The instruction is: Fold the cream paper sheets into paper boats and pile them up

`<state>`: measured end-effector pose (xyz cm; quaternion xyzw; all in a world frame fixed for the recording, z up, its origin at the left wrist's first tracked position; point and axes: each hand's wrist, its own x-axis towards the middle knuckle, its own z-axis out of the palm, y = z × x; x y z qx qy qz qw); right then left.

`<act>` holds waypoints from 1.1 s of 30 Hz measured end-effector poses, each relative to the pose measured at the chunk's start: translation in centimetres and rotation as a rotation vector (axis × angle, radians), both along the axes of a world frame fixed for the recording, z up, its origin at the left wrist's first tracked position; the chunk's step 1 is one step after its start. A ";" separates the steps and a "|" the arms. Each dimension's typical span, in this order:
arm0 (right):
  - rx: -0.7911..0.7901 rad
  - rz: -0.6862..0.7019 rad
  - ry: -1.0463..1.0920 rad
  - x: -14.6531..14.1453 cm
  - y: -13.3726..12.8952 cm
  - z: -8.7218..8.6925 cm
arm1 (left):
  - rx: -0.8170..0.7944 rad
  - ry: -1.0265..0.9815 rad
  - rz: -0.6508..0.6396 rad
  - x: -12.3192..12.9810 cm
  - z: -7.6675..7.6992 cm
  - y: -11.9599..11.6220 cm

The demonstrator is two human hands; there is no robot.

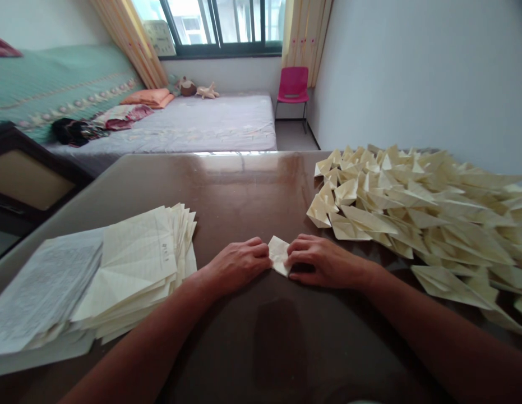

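Note:
A small folded piece of cream paper (278, 253) lies between my two hands near the middle of the table. My left hand (243, 259) grips its left edge, fingers curled and pressed together. At the opposite edge, my right hand (317, 261) holds the paper with bent fingers, the thumb low by its bottom corner. To the left rests a stack of creased cream sheets (137, 252), the top one lined and marked with fold lines. A large heap of folded paper pieces (416, 196), like little boats, covers the table's right side.
A pile of printed sheets (46, 292) overlaps the creased stack at the far left. The brown table (239, 185) has a glossy top. Beyond it are a bed (227, 123), a pink chair (293, 87) and a dark wooden chair (29, 174) at the left.

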<state>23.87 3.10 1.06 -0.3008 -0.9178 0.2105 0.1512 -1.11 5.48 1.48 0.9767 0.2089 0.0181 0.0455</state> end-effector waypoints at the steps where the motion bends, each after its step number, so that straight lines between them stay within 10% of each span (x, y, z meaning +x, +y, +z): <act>1: -0.019 -0.017 0.025 0.0 0.1 -0.2 | -0.001 -0.005 0.005 0.0 0.0 0.0; 23: 0.032 -0.307 0.085 -1.2 0.9 -2.1 | -0.216 -0.197 0.407 0.0 -0.9 0.0; 33: 0.207 -0.496 -0.225 -3.2 0.7 -2.4 | 0.046 0.008 0.539 1.6 -1.3 -1.1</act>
